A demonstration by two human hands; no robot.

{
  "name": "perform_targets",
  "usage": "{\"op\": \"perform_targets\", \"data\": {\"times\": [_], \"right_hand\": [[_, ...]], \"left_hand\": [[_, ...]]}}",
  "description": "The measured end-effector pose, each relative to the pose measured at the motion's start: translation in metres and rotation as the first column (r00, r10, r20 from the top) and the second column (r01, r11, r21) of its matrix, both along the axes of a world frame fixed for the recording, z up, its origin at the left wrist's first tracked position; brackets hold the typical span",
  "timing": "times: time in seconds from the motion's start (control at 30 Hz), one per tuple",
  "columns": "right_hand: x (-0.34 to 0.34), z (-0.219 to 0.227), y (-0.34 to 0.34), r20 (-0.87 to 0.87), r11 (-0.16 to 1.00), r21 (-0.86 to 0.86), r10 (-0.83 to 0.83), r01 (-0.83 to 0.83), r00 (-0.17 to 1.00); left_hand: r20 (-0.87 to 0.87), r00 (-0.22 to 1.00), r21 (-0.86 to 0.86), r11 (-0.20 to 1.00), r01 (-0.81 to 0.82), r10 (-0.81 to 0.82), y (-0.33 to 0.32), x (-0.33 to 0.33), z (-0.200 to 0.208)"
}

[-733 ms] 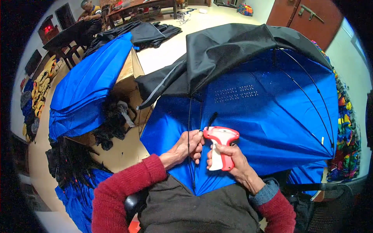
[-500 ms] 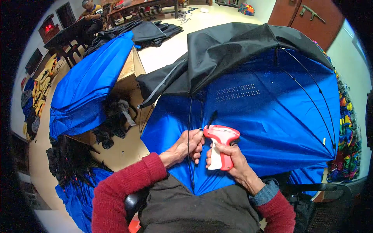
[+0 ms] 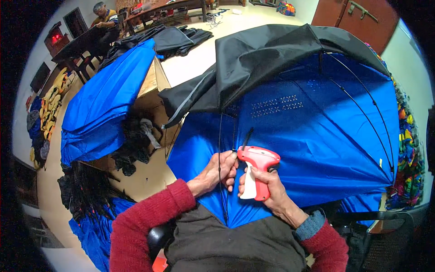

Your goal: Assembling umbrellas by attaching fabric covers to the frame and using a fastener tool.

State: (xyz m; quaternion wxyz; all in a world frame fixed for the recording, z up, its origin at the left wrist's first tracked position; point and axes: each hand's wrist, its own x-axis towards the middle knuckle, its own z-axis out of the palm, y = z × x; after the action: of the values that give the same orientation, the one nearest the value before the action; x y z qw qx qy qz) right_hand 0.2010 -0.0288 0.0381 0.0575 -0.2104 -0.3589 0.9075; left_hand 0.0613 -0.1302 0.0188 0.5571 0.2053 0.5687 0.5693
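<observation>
A large umbrella [image 3: 290, 140], blue inside and black outside, lies spread over my lap with its underside facing me. My left hand [image 3: 216, 171] is closed at the umbrella, thumb and forefinger pinching a thin dark rib [image 3: 234, 129]. Another rib crosses in front of that hand. In my right hand [image 3: 272, 186] is a red and white tagging gun [image 3: 260, 156], its grip wrapped by my fingers and its white trigger toward my left. The gun's nose meets my left fingertips; the exact contact point is hidden.
At left, another blue umbrella canopy [image 3: 106, 99] drapes over a cardboard box [image 3: 156, 77] with dark items inside. Black folded fabric [image 3: 174, 41] lies beyond. Bundled umbrellas [image 3: 90, 190] are at lower left, colourful bundles [image 3: 408, 140] along the right wall. A person [image 3: 105, 20] sits far left.
The view has shifted slightly. Both hands and the tagging gun keep nearly the same place against the umbrella; the white trigger sits a little farther out from the grip.
</observation>
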Motion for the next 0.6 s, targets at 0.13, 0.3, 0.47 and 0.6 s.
{"op": "perform_targets", "data": {"times": [0.13,0.3,0.47,0.6], "right_hand": [[0.0005,-0.0009,-0.0022,0.008,1.000,0.017,-0.011,0.011,1.000],[0.0001,-0.0014,-0.0029,0.026,1.000,-0.009,-0.028,0.029,0.999],[-0.0014,0.0039,-0.0028,0.029,0.999,0.021,-0.031,0.030,0.999],[-0.0042,0.0075,-0.0033,0.029,0.998,0.060,-0.034,0.032,0.999]], "left_hand": [[0.003,1.000,-0.033,0.999,-0.013,0.013,-0.0004,-0.0005,0.0001],[0.039,0.999,0.007,1.000,-0.001,0.000,-0.0020,-0.0020,-0.0036],[0.030,1.000,0.023,1.000,0.003,-0.003,-0.0020,-0.0028,-0.0066],[-0.026,1.000,0.020,1.000,-0.001,0.002,-0.0012,-0.0011,-0.0063]]}}
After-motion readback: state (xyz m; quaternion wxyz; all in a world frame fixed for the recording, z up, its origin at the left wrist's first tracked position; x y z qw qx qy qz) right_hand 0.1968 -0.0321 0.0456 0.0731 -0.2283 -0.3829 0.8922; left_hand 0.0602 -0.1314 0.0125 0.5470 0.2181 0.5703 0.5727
